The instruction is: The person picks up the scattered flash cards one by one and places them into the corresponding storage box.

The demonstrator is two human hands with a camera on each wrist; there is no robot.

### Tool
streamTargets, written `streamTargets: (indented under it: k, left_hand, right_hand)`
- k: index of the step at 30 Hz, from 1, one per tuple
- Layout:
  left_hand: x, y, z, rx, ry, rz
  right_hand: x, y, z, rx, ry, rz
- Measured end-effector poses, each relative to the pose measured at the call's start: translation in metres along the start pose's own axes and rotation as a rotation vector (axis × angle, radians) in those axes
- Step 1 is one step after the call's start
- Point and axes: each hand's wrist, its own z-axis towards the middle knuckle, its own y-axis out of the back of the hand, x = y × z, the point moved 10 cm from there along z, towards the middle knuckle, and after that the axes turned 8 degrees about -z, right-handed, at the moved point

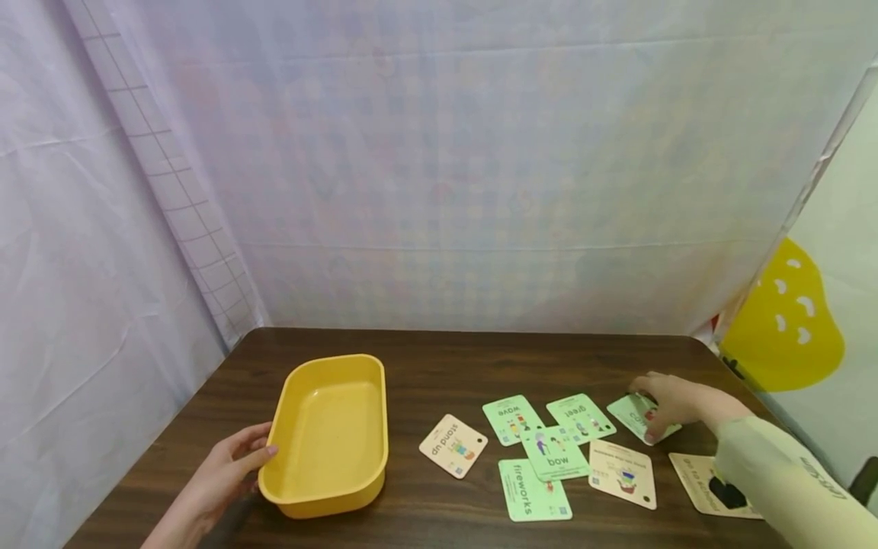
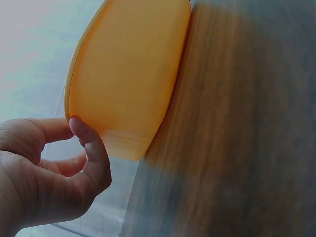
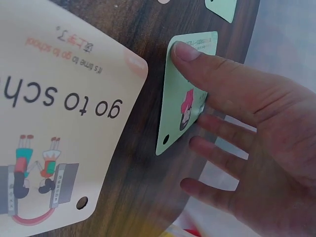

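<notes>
My left hand (image 1: 229,465) pinches the near-left rim of a yellow plastic bin (image 1: 332,427), thumb on the rim and fingers against the outer wall. In the left wrist view, the thumb and a finger meet at the edge of the bin (image 2: 126,74). At the far right of the table, my right hand (image 1: 675,400) grips a green picture card (image 1: 634,415) across its edges. The right wrist view shows the thumb (image 3: 190,53) on one corner of this card (image 3: 175,98), with the other fingers spread along its far side. Part of the card is hidden under the hand.
Several green cards, among them "wave" (image 1: 507,415), "greet" (image 1: 583,415), "bow" (image 1: 555,454) and "fireworks" (image 1: 531,496), lie partly overlapping. Cream cards lie nearby: "stand up" (image 1: 453,446), another (image 1: 623,473), and "go to school" (image 3: 64,113) beneath the right forearm. A white curtain (image 1: 480,191) hangs behind the table.
</notes>
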Motion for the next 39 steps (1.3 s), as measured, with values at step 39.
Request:
streamTargets:
  k: [39]
  left_hand:
    - [-0.001,0.000,-0.001,-0.012,-0.002,0.002]
  right_hand:
    - [0.001,0.002,0.012,-0.018,0.039,-0.028]
